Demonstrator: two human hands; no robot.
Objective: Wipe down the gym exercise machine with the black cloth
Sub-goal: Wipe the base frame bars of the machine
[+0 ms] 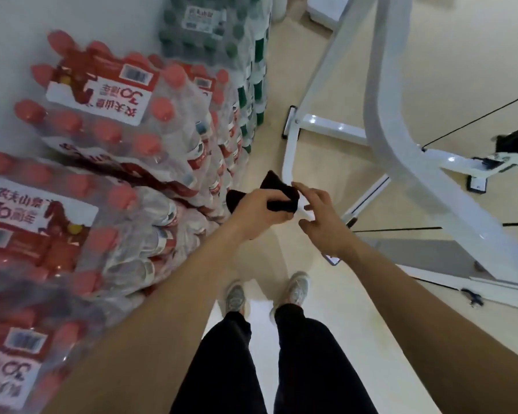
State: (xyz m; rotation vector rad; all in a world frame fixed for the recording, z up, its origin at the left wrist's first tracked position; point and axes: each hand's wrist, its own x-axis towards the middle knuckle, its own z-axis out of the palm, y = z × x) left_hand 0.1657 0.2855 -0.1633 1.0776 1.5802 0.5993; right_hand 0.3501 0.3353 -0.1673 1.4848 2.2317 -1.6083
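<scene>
Shrink-wrapped packs of red-capped bottles (102, 121) are stacked at the left, with green-capped packs (222, 34) behind them. Over the floor (326, 294), the left hand (256, 212) grips the bunched black cloth (277, 189). The right hand (322, 218), fingers loosely spread, sits at the cloth's right end, perhaps touching it. The white exercise machine (401, 150) stands to the right.
</scene>
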